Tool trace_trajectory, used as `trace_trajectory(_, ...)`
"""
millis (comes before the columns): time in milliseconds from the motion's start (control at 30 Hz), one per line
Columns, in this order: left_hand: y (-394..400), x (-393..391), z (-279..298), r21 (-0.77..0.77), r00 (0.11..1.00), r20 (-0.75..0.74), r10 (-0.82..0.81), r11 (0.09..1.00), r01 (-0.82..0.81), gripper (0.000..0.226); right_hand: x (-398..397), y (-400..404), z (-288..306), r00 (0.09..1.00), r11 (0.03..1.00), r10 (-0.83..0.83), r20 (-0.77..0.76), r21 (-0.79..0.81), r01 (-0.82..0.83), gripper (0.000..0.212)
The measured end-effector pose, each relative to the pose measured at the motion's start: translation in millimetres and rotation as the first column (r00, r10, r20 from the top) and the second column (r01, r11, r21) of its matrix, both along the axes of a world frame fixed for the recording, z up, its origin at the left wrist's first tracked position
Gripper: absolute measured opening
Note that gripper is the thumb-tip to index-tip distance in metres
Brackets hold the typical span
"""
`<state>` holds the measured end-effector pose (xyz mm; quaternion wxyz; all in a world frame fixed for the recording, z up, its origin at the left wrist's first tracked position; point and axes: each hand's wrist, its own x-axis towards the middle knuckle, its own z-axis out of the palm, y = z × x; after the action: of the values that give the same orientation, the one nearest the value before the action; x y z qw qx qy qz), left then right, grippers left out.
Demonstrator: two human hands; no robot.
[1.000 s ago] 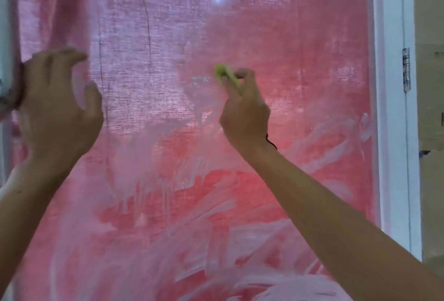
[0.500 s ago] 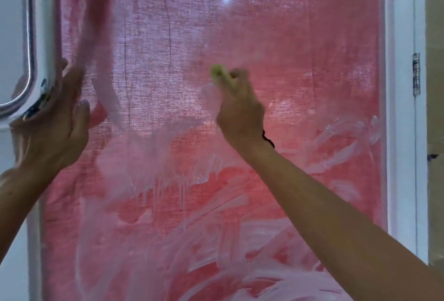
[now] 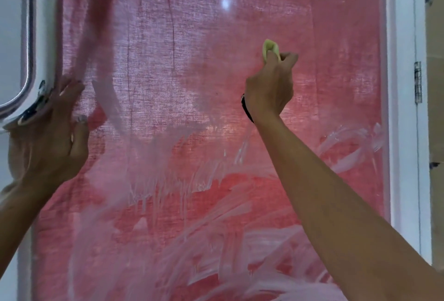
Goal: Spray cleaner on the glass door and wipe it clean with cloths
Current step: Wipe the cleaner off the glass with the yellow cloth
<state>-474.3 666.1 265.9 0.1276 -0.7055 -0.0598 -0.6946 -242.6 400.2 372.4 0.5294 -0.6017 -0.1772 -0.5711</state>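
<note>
While white soapy smears cover the lower half of the tall glass door (image 3: 216,24) with the red cloth curtain behind it, the upper middle looks mostly wiped. You have lots left to clean at the bottom and the right side. Your right hand (image 3: 270,86) reaches up in the middle right of the frame, fingers curled tight around a small yellow-green cloth (image 3: 269,49) pressed on the glass. Your left hand (image 3: 55,137) lies flat and loose at the left edge, holding nothing.
</note>
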Motion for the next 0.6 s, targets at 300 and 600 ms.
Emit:
trace_trajectory(300, -9, 1, -1, -0.026, 0.999, 0.028, 0.044, 0.999, -0.044, 0.055, -20, 28, -60, 0.703, 0.720, 0.268, 0.659, -0.621, 0.309, 0.060)
trace_trajectory(600, -5, 3, 0, -0.025, 0.993, 0.055, 0.106, 0.994, -0.104, 0.052, 13, -16, 17, 0.998, 0.999, -0.010, 0.068, -0.039, 0.013, 0.038)
